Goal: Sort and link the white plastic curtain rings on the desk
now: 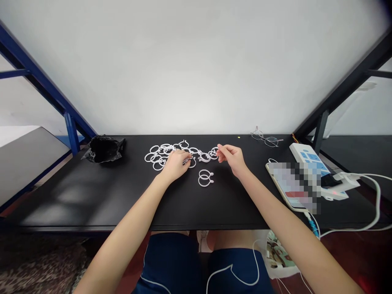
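A pile of white curtain rings (155, 158) lies on the black tabletop, many of them overlapping. My left hand (177, 163) rests at the right side of the pile, fingers curled down over a white ring (192, 162); its fingertips are partly hidden. Thumb and forefinger of my right hand (232, 158) are pinched together at the edge of another white ring (215, 152), at the right end of a row of rings. Two separate white rings (204, 179) overlap each other in front of the hands, their small knobs pointing right.
A crumpled black plastic bag (105, 150) stands open at the left. Eyeglasses (266, 139) lie at the back right. Nearer are a phone (281, 188) with a cable and a white power strip (309, 157). Slanted frame bars (45, 81) flank the desk (92, 204).
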